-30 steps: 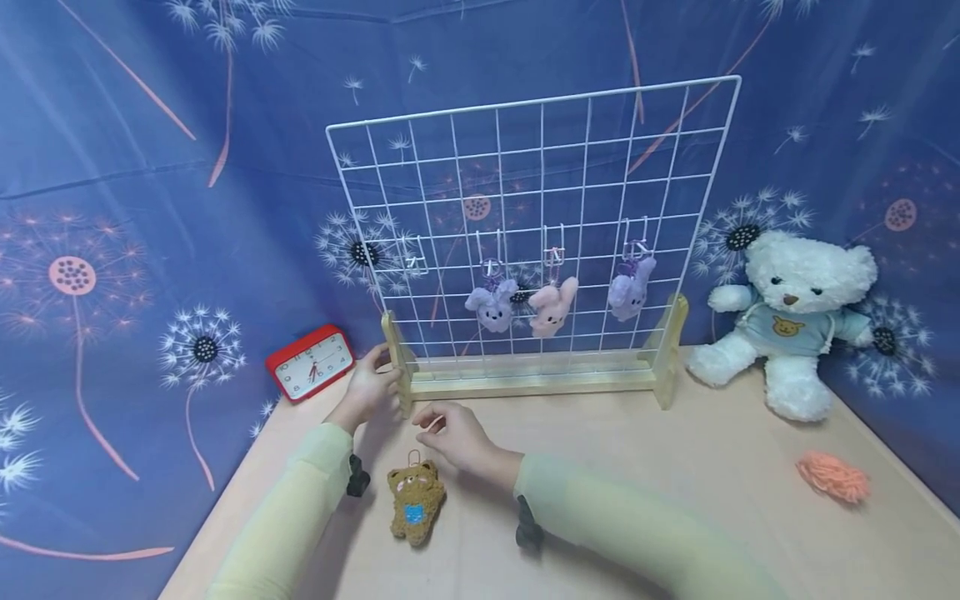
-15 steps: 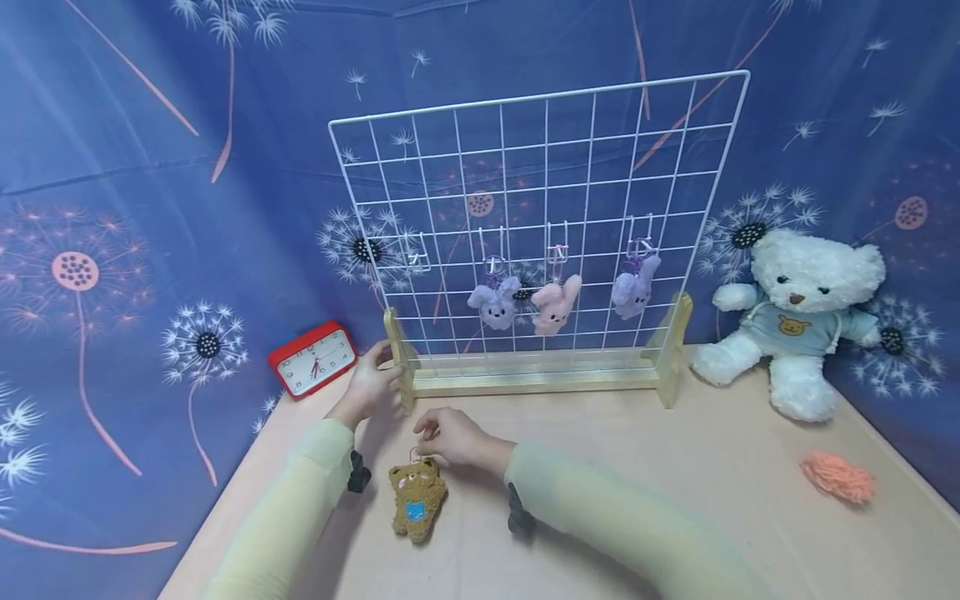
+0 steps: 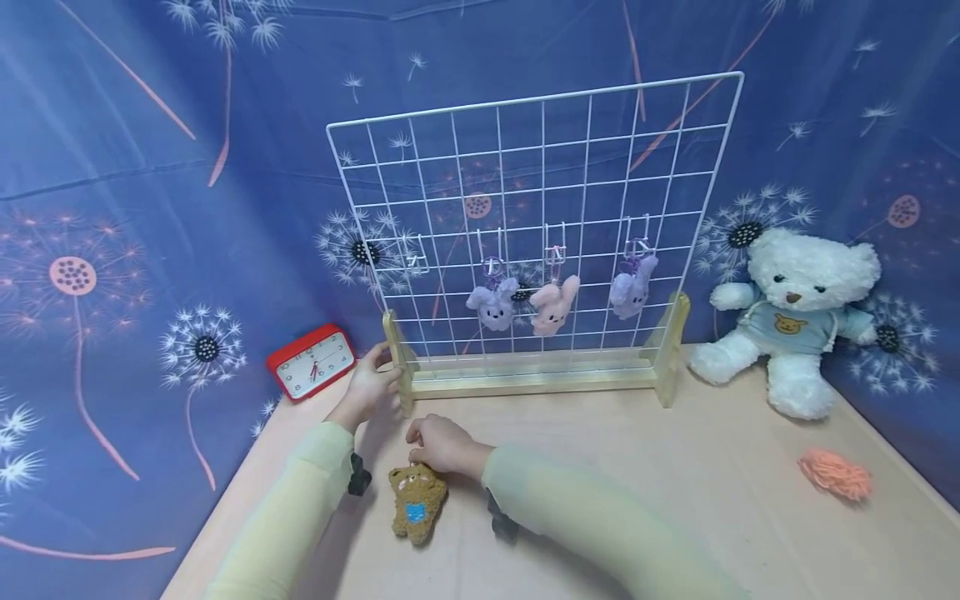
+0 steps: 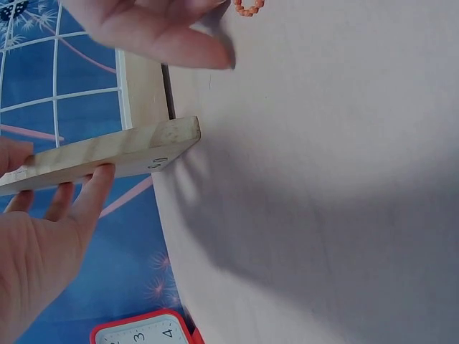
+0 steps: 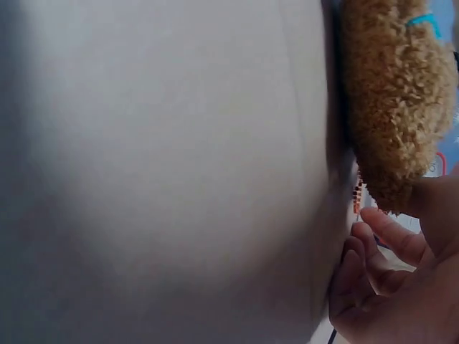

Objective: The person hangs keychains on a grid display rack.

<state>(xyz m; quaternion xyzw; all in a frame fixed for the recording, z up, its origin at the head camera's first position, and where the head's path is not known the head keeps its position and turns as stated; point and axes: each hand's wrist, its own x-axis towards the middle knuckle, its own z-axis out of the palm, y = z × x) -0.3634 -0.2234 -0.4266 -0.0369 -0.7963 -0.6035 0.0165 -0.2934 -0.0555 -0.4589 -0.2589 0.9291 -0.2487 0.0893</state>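
Note:
My left hand grips the left leg of the wooden stand, with the thumb on one side and the fingers on the other; the left wrist view shows this leg closely. On the table lies a brown plush bear keychain with a blue patch. Its orange beaded loop shows at the left wrist view's top edge. My right hand is at the bear's head, fingers loosely bent beside the loop. In the right wrist view, the thumb is partly hidden by the bear's fur.
A white wire grid stands in the wooden base. Purple and pink plush keychains hang from its hooks; the leftmost hook holds nothing. Around it are a red clock, a white teddy bear and coral yarn.
My right hand has come down and toward the bear's head, now partly covering the loop. The left hand stays on the stand, and the bear keychain lies in the same place.

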